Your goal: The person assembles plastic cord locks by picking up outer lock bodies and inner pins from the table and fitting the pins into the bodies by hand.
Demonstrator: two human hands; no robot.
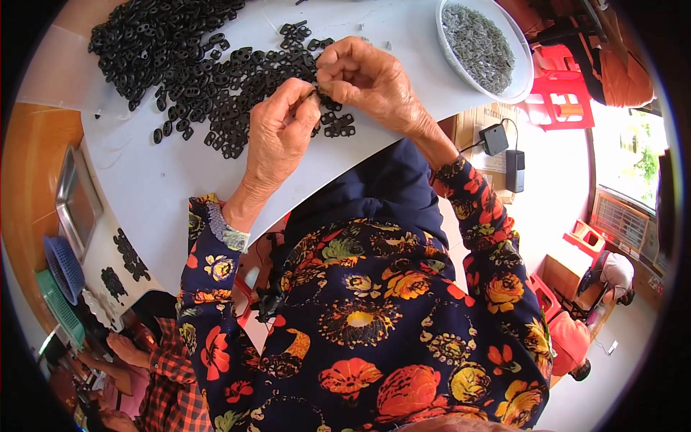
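Observation:
Over the pile's near edge, both my hands are raised and their fingertips meet. My left hand (279, 133) is closed in a pinch on a small black plastic part (314, 95), mostly covered by the fingers. Thumb and forefinger of my right hand (374, 85) press together right beside that part; what they hold, if anything, is too small to make out. Below and around the hands lie many loose black plastic pieces with two holes (237, 93), spread over the white table (144, 194). They heap up thickly at the far left.
A round translucent tub (524, 75) of small clear-grey pieces stands at the far right of the table. On the left are a metal tray (78, 198), a blue basket (63, 270) and a green basket (57, 306). A person in a checked shirt (176, 367) sits at lower left.

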